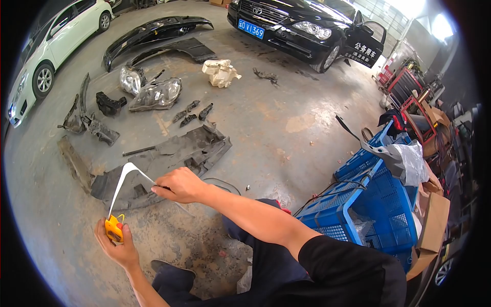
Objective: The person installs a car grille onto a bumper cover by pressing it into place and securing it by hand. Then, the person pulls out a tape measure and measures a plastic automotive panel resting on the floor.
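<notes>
My left hand (121, 251) is closed around a yellow tape measure (113, 229) at the lower left. From its case a white blade (119, 185) runs upward, bends sharply and slants down to my right hand (180, 185). The fingers of that hand pinch the blade, and a thin stretch of it seems to trail past them. Below and behind both hands, a large dusty black plastic panel (169, 153) lies on the concrete floor.
Headlights (159, 94), a black bumper (153, 33), a cream plastic tank (220, 73) and several smaller parts lie ahead. Blue crates (381, 204) and a cardboard box (430, 227) crowd my right. A white car (61, 41) and a black car (286, 28) stand beyond.
</notes>
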The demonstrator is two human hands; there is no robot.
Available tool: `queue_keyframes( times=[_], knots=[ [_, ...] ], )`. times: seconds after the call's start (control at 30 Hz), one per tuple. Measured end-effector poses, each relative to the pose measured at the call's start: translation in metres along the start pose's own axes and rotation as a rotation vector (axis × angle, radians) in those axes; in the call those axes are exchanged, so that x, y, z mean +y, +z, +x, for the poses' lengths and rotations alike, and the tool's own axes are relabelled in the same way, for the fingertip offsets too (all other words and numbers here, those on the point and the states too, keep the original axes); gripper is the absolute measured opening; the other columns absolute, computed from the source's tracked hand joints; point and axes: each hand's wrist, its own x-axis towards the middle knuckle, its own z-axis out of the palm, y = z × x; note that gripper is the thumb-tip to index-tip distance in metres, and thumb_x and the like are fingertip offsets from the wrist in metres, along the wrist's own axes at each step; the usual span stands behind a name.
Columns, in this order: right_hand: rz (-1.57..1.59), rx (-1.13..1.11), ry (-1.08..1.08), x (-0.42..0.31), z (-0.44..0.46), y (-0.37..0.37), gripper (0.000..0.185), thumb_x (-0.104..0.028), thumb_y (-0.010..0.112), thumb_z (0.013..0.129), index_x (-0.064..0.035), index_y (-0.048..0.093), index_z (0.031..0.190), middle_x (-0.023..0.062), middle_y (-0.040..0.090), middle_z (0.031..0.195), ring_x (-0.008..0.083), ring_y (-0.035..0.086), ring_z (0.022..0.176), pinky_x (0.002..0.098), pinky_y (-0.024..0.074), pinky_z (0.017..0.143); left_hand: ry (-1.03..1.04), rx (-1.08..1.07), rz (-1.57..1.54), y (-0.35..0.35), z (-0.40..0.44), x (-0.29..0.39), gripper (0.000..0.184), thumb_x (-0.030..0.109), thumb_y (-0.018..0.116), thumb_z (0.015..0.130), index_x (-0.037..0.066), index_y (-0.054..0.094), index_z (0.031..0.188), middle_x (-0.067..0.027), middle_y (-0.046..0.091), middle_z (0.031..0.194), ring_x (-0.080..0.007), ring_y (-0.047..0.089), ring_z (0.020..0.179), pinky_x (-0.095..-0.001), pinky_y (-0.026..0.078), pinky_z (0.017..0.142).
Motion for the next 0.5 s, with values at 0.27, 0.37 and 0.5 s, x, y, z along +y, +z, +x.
queue_keyframes(
  times=[0.27, 0.37, 0.5],
  knots=[
    [-0.034, -0.003, -0.028, 0.0022, -0.0007, -0.0004, 0.031, -0.032, 0.060, 0.095, -0.0042, 0.072, 0.087, 0.0138, 0.065, 0.067, 0.0354, 0.062, 0.059, 0.0444, 0.0471, 0.056, -0.011, -0.004, 0.007, -0.0007, -0.0002, 0.0003, 0.054, 0.016, 0.076, 0.085, -0.002, 0.053, 0.130, -0.0171, 0.054, 0.130, -0.0311, 0.054, 0.121, -0.0403, 0.043, 0.103],
    [-0.040, -0.015, -0.014, 0.0017, -0.0006, -0.0013, 0.032, -0.032, 0.060, 0.095, -0.0042, 0.071, 0.086, 0.0138, 0.065, 0.067, 0.0356, 0.062, 0.060, 0.0446, 0.0471, 0.056, -0.022, -0.006, 0.011, -0.0008, -0.0007, 0.0015, 0.054, 0.017, 0.076, 0.085, -0.001, 0.053, 0.130, -0.0168, 0.054, 0.130, -0.0305, 0.054, 0.121, -0.0401, 0.043, 0.104],
    [-0.017, -0.012, 0.014, 0.0002, -0.0001, -0.0020, 0.031, -0.032, 0.062, 0.093, -0.0043, 0.074, 0.088, 0.0163, 0.067, 0.069, 0.0382, 0.062, 0.062, 0.0460, 0.0480, 0.059, -0.024, -0.011, 0.033, -0.0013, -0.0009, 0.0010, 0.054, 0.017, 0.076, 0.085, -0.001, 0.053, 0.130, -0.0165, 0.054, 0.131, -0.0304, 0.053, 0.122, -0.0400, 0.043, 0.104]
  ],
)
